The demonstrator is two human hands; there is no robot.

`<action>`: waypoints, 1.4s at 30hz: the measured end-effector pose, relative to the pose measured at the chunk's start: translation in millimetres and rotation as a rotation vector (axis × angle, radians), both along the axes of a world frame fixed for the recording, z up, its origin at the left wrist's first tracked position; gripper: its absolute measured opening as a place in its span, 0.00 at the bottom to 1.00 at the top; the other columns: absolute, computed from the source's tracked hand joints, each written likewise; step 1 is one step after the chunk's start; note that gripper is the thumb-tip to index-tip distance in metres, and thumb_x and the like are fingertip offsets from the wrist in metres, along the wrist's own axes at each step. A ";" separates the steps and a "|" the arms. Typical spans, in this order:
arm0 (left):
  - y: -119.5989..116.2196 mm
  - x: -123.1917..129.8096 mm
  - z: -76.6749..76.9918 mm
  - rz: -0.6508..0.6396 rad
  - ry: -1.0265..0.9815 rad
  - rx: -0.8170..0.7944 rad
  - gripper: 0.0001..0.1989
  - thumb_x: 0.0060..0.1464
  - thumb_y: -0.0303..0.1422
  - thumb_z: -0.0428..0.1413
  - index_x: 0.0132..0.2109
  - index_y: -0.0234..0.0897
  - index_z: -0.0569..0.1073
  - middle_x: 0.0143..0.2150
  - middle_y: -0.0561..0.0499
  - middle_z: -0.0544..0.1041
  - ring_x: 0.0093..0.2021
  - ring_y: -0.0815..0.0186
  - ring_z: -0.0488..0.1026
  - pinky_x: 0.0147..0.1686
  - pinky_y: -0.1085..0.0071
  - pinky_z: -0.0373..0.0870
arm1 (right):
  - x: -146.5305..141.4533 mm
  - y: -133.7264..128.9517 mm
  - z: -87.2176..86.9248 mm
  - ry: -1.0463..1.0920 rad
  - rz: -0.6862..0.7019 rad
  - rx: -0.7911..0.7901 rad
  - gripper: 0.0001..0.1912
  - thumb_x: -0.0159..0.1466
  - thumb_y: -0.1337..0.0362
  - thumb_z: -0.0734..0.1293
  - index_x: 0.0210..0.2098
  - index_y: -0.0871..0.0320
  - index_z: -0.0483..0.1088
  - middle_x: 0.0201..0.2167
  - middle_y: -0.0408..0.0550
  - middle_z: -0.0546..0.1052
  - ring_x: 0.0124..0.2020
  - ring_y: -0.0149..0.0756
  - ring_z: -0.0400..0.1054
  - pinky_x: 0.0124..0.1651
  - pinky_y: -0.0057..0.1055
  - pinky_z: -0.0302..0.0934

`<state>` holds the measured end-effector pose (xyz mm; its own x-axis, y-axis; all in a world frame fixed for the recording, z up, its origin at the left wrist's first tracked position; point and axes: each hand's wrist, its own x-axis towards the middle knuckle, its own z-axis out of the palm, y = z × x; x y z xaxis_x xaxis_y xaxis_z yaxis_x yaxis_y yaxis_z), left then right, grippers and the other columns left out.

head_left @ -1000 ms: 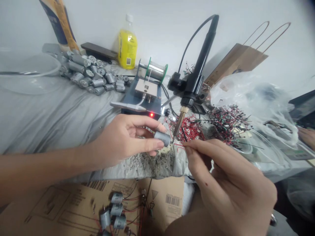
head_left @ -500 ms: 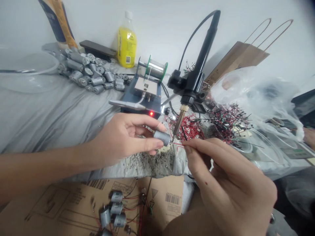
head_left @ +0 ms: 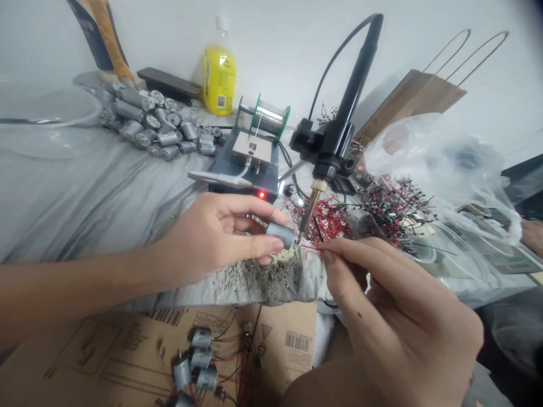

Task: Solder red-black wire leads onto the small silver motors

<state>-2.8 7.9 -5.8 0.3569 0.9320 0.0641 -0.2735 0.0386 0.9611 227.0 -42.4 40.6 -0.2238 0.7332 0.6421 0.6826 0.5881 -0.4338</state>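
Between thumb and fingers, my left hand grips a small silver motor lying on its side. The motor's right end is close to the tip of a soldering iron, which is clamped pointing down in a black stand. My right hand pinches a thin red wire whose end is beside the iron's tip; whether they touch is too small to tell. Behind the iron lies a heap of red wires. A solder spool sits on the dark feeder box, which has a glowing red light.
Many loose motors are piled at the back left, near a yellow bottle. Red and black wires and a clear plastic bag lie to the right. Wired motors rest on cardboard below the table edge.
My right hand has shifted slightly to the right, and the red wire's end now sits a little farther from the motor. My left hand keeps its grip on the motor.
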 end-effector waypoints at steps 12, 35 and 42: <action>0.6 -0.2 -1.1 0.004 -0.002 0.012 0.16 0.55 0.33 0.78 0.50 0.37 0.88 0.37 0.46 0.88 0.34 0.62 0.87 0.39 0.73 0.86 | -1.7 2.0 -1.2 0.022 -0.003 -0.005 0.08 0.73 0.72 0.73 0.43 0.51 0.80 0.36 0.37 0.84 0.34 0.25 0.77 0.37 0.23 0.70; -0.4 -0.4 2.1 0.017 0.027 -0.002 0.15 0.55 0.33 0.77 0.49 0.37 0.88 0.39 0.45 0.88 0.34 0.62 0.86 0.39 0.72 0.87 | -5.1 2.9 3.4 0.016 -0.031 -0.035 0.03 0.70 0.60 0.77 0.41 0.51 0.83 0.31 0.47 0.82 0.29 0.39 0.76 0.28 0.34 0.70; -1.0 -1.0 2.4 0.014 0.009 -0.003 0.14 0.55 0.32 0.78 0.48 0.38 0.88 0.40 0.45 0.88 0.35 0.61 0.86 0.39 0.71 0.87 | -3.3 -0.6 2.6 0.029 -0.054 -0.071 0.06 0.72 0.70 0.73 0.41 0.53 0.82 0.31 0.43 0.82 0.27 0.32 0.72 0.30 0.33 0.68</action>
<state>-3.8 6.9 -3.4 0.3443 0.9371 0.0584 -0.2651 0.0374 0.9635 223.6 -43.0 43.2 -0.1653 0.7874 0.5939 0.6990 0.5183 -0.4927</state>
